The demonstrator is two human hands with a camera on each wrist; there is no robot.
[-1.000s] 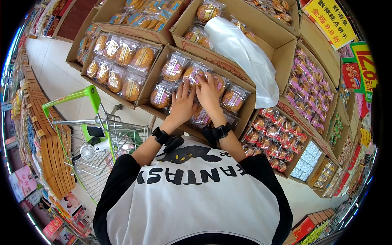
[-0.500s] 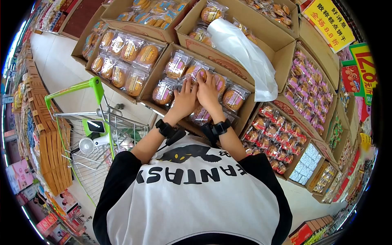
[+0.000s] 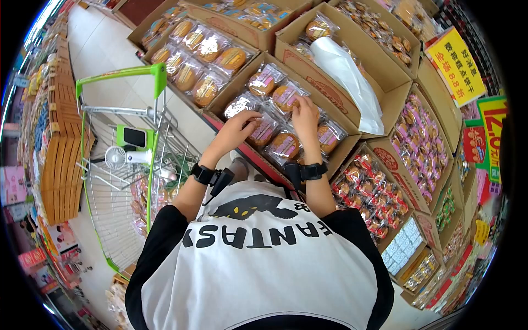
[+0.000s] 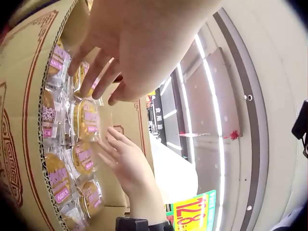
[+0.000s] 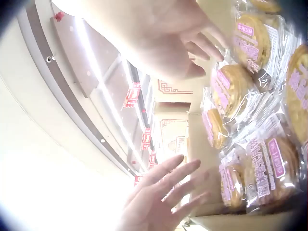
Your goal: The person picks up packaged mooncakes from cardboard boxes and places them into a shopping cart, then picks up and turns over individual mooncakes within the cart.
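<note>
A cardboard box [image 3: 352, 144] in front of the person holds several clear-wrapped round pastries with pink and purple print. Over its near left side is the left hand [image 3: 237, 132], fingers loosely bent and holding nothing, beside a wrapped pastry [image 3: 263, 127]. Farther right, the right hand [image 3: 306, 120] has its fingertips at the edge of another wrapped pastry [image 3: 286, 99]. In the left wrist view the right hand [image 4: 129, 163] spreads its fingers close to the packs. The right wrist view shows the left hand [image 5: 159, 195] with fingers extended and apart, pastries [image 5: 272, 168] beyond.
A shopping cart [image 3: 118, 192] with a small white fan [image 3: 115, 158] stands at the left. White plastic bags [image 3: 349, 82] lie over the box behind. More boxes of wrapped snacks surround this one, including red-wrapped ones [image 3: 371, 192] at the right.
Both hands were close together on the pastries and are now apart, the left drawn back toward the near left edge. The head view has turned, shifting boxes rightward and the cart upward.
</note>
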